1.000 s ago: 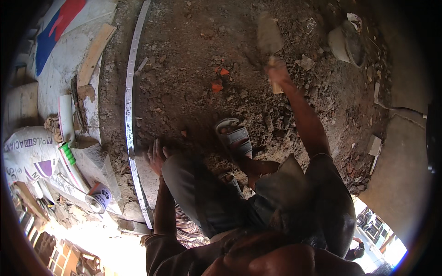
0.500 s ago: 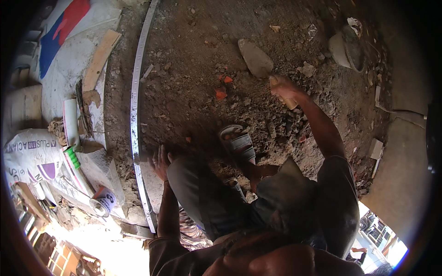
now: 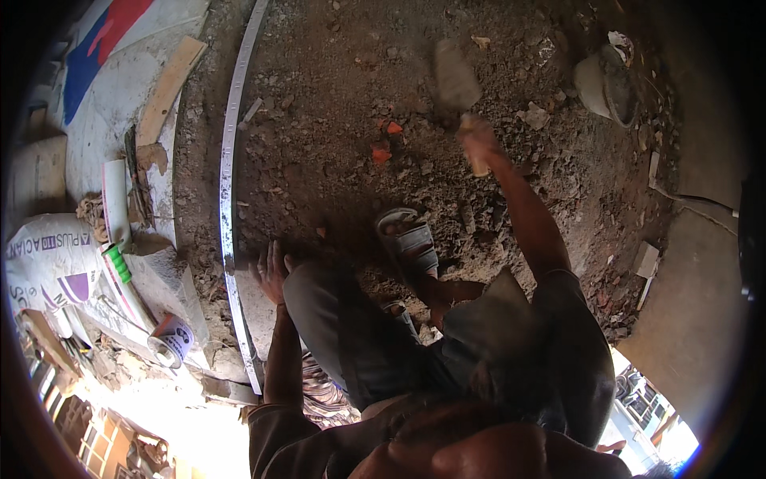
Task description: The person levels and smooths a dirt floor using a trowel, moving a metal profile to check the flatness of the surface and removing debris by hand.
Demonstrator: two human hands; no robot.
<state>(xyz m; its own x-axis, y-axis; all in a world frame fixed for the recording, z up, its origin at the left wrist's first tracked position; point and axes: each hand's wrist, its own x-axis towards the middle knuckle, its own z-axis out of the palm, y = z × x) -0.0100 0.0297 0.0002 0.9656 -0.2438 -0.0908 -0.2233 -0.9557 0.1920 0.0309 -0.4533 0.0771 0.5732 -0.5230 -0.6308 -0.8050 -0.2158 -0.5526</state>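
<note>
My right hand (image 3: 480,145) grips a trowel by its light wooden handle over the rubble-strewn soil; the grey blade (image 3: 456,77) is blurred beyond it, toward the top of the view. Small orange fragments (image 3: 381,153) lie left of that hand. My left hand (image 3: 271,273) rests low on the left with fingers apart, beside my bent knee and just right of a long pale metal strip (image 3: 234,112). It appears to hold nothing. My sandalled foot (image 3: 405,242) is planted on the soil between my hands.
Along the left lie a wooden board (image 3: 169,88), white pipe (image 3: 116,203), printed sack (image 3: 48,263) and tin can (image 3: 170,341). A tilted grey bowl-like container (image 3: 603,86) is at upper right, above a cable (image 3: 694,195) by the wall (image 3: 662,295).
My right hand with the trowel came down toward me half a second ago and has since swung back up and slightly left. My left hand stays by the strip.
</note>
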